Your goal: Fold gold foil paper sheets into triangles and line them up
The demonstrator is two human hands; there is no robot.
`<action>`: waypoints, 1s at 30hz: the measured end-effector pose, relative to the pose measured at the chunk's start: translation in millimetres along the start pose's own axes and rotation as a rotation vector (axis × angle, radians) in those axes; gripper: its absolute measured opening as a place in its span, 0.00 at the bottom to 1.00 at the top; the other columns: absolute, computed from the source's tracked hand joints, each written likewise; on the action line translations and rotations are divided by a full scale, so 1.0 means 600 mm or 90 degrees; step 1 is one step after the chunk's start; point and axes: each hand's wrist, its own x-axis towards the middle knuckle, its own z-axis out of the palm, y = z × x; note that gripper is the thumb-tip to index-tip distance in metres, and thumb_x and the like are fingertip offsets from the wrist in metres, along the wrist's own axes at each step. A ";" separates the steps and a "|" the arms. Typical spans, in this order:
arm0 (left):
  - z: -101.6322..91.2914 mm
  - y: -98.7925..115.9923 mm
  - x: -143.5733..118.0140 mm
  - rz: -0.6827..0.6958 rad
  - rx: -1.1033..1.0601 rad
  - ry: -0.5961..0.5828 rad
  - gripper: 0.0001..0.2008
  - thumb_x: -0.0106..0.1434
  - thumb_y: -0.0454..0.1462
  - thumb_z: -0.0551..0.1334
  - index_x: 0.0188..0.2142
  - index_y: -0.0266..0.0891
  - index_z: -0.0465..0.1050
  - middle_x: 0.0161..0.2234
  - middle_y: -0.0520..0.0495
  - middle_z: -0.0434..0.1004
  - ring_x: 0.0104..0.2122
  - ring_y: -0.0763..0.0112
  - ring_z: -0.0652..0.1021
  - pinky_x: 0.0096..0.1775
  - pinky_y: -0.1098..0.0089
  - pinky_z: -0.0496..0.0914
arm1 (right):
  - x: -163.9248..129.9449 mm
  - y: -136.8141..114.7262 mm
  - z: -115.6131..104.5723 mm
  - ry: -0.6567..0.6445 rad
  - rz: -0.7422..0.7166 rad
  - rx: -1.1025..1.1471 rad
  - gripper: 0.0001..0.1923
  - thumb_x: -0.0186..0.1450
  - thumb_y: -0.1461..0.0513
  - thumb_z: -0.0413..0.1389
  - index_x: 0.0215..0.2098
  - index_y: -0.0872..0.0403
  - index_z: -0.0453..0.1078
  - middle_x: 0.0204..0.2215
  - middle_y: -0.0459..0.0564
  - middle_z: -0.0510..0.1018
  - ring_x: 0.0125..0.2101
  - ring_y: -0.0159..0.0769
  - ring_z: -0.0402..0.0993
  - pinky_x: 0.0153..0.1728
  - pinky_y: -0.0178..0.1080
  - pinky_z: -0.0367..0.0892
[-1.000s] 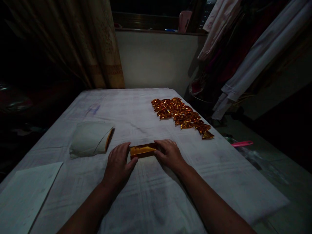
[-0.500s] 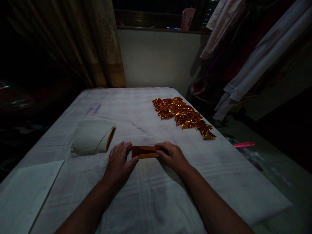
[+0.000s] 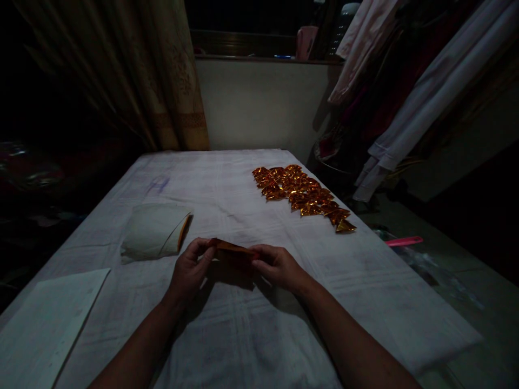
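Observation:
Between my two hands is a folded orange-brown foil paper, raised a little off the tablecloth with its shadow below. My left hand pinches its left end between thumb and fingers. At the right end, the thumb and fingers of my right hand are closed on it. Farther off to the right lie several shiny gold-orange foil pieces, folded and set close together. Left of my left hand is a pale wrapped packet with an orange edge showing at its right side.
A white plaid cloth covers the table. A white sheet lies at its near left corner. Beyond stand a curtain and a sill with a pink jug. Clothes hang at the right, above a pink-handled object.
The foil paper has come up off the cloth and tilted. Both hands have shifted from pressing its ends on the table to pinching them.

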 end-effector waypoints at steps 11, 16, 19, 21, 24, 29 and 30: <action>-0.042 0.054 0.071 0.031 0.199 -0.345 0.23 0.61 0.49 0.63 0.53 0.43 0.70 0.23 0.57 0.74 0.23 0.68 0.75 0.25 0.73 0.65 | 0.013 -0.004 0.001 0.036 0.080 0.191 0.28 0.62 0.44 0.60 0.52 0.53 0.71 0.44 0.55 0.81 0.34 0.38 0.81 0.36 0.42 0.76; -0.012 0.060 0.115 0.185 0.446 -0.515 0.30 0.65 0.41 0.61 0.66 0.45 0.60 0.31 0.53 0.82 0.30 0.66 0.80 0.33 0.73 0.66 | 0.030 -0.004 0.003 0.055 0.009 0.003 0.20 0.63 0.58 0.58 0.54 0.50 0.69 0.48 0.54 0.80 0.35 0.35 0.79 0.37 0.40 0.73; 0.014 0.062 0.126 0.257 0.524 -0.573 0.32 0.65 0.37 0.61 0.67 0.42 0.58 0.36 0.49 0.84 0.34 0.65 0.80 0.36 0.72 0.66 | 0.034 -0.006 -0.004 0.029 -0.028 -0.125 0.18 0.58 0.70 0.54 0.46 0.49 0.70 0.41 0.46 0.81 0.35 0.33 0.77 0.37 0.36 0.70; 0.027 0.061 0.129 0.300 0.545 -0.579 0.31 0.66 0.36 0.61 0.67 0.42 0.58 0.40 0.48 0.84 0.37 0.64 0.81 0.38 0.70 0.66 | 0.032 -0.002 -0.009 0.004 -0.061 -0.163 0.19 0.55 0.74 0.50 0.40 0.50 0.71 0.36 0.43 0.80 0.35 0.33 0.76 0.37 0.34 0.69; 0.038 0.056 0.129 0.358 0.556 -0.573 0.32 0.66 0.37 0.63 0.68 0.45 0.57 0.42 0.49 0.84 0.40 0.63 0.80 0.45 0.66 0.66 | 0.030 0.010 -0.016 0.000 -0.144 -0.206 0.15 0.57 0.74 0.53 0.38 0.52 0.73 0.35 0.45 0.80 0.35 0.34 0.76 0.38 0.35 0.69; 0.050 0.047 0.121 0.395 0.570 -0.540 0.40 0.62 0.39 0.69 0.69 0.45 0.54 0.41 0.51 0.84 0.43 0.62 0.79 0.55 0.58 0.60 | 0.035 0.028 -0.020 0.010 -0.330 -0.431 0.05 0.64 0.66 0.61 0.38 0.51 0.78 0.35 0.49 0.82 0.36 0.37 0.76 0.38 0.37 0.68; 0.052 0.046 0.116 0.407 0.581 -0.512 0.39 0.61 0.40 0.70 0.68 0.44 0.56 0.43 0.49 0.83 0.45 0.60 0.78 0.55 0.57 0.60 | 0.036 0.029 -0.020 0.005 -0.349 -0.468 0.05 0.65 0.66 0.62 0.37 0.51 0.79 0.35 0.48 0.82 0.35 0.36 0.76 0.38 0.37 0.67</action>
